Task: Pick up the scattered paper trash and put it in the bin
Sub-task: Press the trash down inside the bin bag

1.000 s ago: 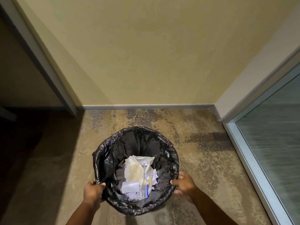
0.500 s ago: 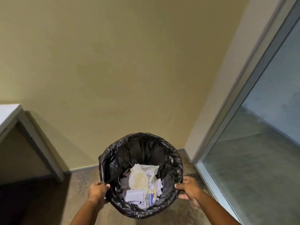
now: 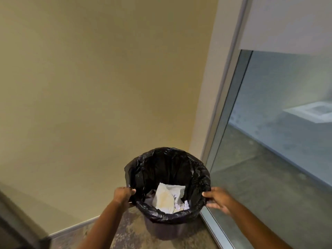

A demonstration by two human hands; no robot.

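1. Both hands found closed on the bin [image 3: 162,229] at its rim: left hand [image 3: 123,194] gripping the near-left edge with fingers hooked over the black liner [image 3: 167,169], right hand [image 3: 217,200] gripping the right edge, thumb on top of the liner fold.
2. Bin noted between the two hands, in front of the body, upright with a slight tilt toward the camera; whether lifted or resting on the floor could not be told for certain.
3. Paper trash [image 3: 168,196] observed inside the bin: crumpled white and cream sheets with smaller scraps beneath, piled in the lower part, well below the rim.
4. Handling assessed as follows: paper light, soft and crushable, not fragile; bin judged light for its size with so little load. Liner thin, glossy and loose, likely to slide on the rim under a pinch.
5. Best hold judged to be the stiff rim under the liner, at opposite sides, as taken at present; gripping the film alone not advised.
6. Surroundings recorded: mottled carpet [image 3: 129,234] beneath, plain beige wall [image 3: 107,87] behind, glass partition [image 3: 278,141] with metal frame just beside the bin on the right. No loose paper seen on the visible floor.
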